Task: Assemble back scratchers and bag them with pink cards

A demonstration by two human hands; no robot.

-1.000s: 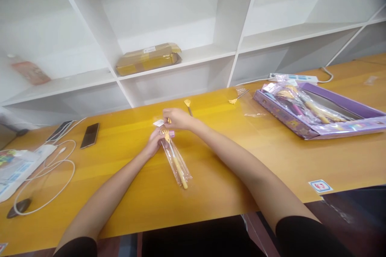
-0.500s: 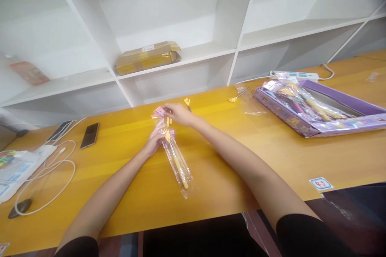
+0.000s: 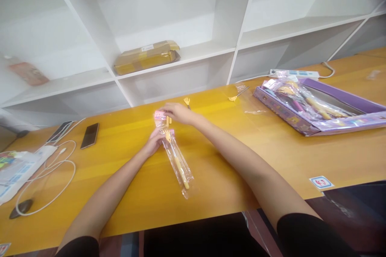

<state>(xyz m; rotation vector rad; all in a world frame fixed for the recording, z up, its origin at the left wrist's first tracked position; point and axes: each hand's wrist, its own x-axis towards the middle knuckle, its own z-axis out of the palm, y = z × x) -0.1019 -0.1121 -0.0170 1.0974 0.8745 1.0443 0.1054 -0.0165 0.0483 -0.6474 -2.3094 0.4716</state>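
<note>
A back scratcher [image 3: 181,172] with a yellow hand-shaped head and yellow grip lies in a clear plastic bag [image 3: 190,177] on the table. My left hand [image 3: 154,143] is closed on the bag's upper end, beside the scratcher's head. Just beyond, the fingers of my right hand [image 3: 176,112] pinch the bag's pink-printed top flap [image 3: 159,115]; the fingertips are partly hidden. Behind my right hand shows the head of a second back scratcher [image 3: 187,101], its middle covered by that hand.
A purple box [image 3: 286,118] of bagged back scratchers stands at the right. Near it lies a loose back scratcher [image 3: 238,94] by clear plastic. At the left are a phone [image 3: 89,135], white cables [image 3: 72,168] and a mouse [image 3: 21,209]. Shelves [image 3: 181,57] with a carton [image 3: 147,58] rise behind.
The pink flap has turned and flattened slightly under my right fingers. My left hand and the bagged back scratcher have hardly moved.
</note>
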